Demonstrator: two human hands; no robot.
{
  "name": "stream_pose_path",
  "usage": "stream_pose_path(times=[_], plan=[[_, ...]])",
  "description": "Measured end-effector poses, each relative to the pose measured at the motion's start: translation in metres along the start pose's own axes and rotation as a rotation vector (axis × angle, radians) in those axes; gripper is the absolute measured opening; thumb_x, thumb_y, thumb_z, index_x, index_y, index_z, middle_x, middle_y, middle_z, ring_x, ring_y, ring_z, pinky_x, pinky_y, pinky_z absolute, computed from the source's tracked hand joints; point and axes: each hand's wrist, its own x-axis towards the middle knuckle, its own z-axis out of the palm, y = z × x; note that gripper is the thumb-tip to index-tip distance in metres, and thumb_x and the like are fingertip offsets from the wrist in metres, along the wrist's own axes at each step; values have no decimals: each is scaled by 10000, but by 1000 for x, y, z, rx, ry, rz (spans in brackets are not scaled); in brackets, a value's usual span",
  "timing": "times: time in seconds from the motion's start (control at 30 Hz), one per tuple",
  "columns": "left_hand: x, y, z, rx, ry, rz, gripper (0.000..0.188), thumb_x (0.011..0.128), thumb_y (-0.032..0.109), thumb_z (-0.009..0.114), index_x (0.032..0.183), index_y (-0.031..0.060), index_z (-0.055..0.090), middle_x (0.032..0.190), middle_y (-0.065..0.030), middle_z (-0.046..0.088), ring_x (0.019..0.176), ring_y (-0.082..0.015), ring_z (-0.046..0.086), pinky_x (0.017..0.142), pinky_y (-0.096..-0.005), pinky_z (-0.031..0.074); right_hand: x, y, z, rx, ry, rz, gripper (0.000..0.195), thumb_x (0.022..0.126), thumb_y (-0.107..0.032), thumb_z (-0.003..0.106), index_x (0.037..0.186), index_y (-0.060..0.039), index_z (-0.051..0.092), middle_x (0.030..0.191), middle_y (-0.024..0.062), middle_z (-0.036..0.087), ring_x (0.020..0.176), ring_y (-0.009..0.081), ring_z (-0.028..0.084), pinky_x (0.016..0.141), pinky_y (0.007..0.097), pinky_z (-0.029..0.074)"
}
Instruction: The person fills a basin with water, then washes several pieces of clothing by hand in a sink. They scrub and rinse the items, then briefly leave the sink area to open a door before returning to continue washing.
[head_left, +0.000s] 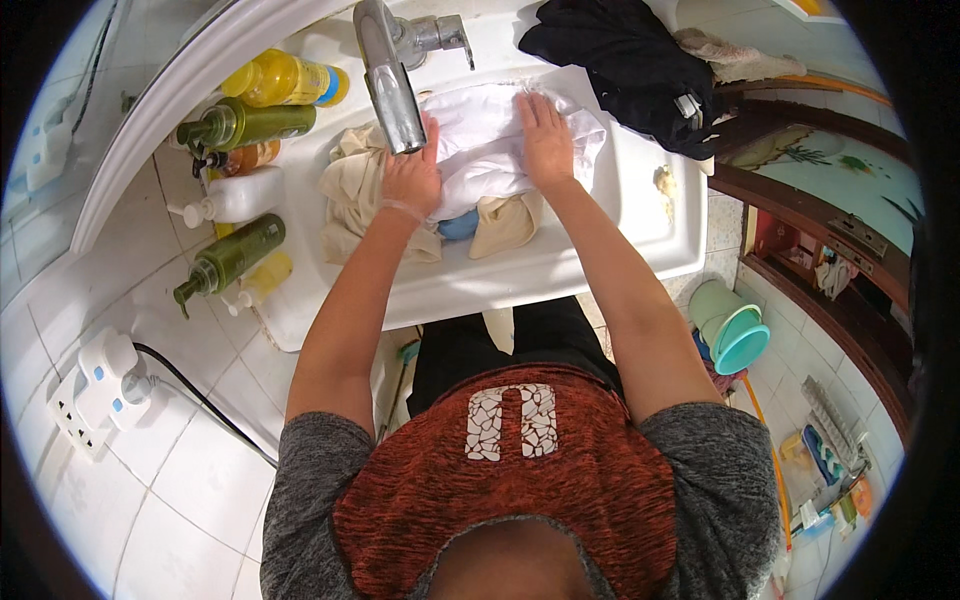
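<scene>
A white cloth (480, 120) lies bunched in a white ceramic sink (495, 289). My right hand (546, 146) rests flat on its right part, fingers extended, gripping nothing. My left hand (411, 180) presses down at the cloth's left edge, where it meets a crumpled beige cloth (352, 180); the faucet hides some of its fingers. Between my wrists, more beige fabric (510, 221) and a small patch of something blue (459, 225) show from under the white cloth. The chrome faucet (394, 90) reaches over the basin above my left hand.
Several pump bottles, including a green one (240, 255) and a white one (244, 195), line the sink's left ledge beside a yellow bottle (292, 79). Black clothing (622, 67) drapes over the back right corner. A plug adapter (109, 375) sits on the left wall. Buckets (724, 322) stand lower right.
</scene>
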Motion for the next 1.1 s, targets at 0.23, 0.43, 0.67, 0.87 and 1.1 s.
stream_pose_path(times=[0.23,0.43,0.67,0.87,1.1], plan=[[-4,19,-2,-103,6,16,895,773,302,692,1481,36,214,1563,-111,187,1442,-248,182,1170,-474,95,-3,-13,8,244,-9,-64,913,756,-281,721,1473,-24,218,1539,157,219,1420,321,218,1151,469,196],[-25,5,-2,-48,-40,-99,995,753,448,702,1488,24,183,1557,-123,192,1447,-279,146,1163,-507,70,-3,-28,4,-116,-39,142,913,781,-364,676,1476,-3,207,1548,169,196,1431,304,195,1161,474,140],[-22,5,-7,130,-153,-185,1030,724,481,711,1488,35,184,1561,-110,180,1449,-263,135,1155,-534,50,4,-25,-12,-166,-77,173,873,786,-327,682,1467,-17,233,1530,192,225,1414,352,221,1165,446,156],[-27,-4,2,61,-46,-113,973,757,486,688,1485,48,213,1563,-109,184,1435,-265,183,1148,-541,84,5,-22,3,40,-58,42,860,766,-342,671,1458,-30,267,1504,182,288,1412,350,226,1168,471,140],[-28,2,6,171,62,-31,771,808,385,645,1447,91,330,1514,-89,296,1384,-247,295,1118,-510,186,7,15,-6,69,174,204,474,739,-60,613,1210,-79,554,1304,161,502,1201,342,470,1033,459,357]])
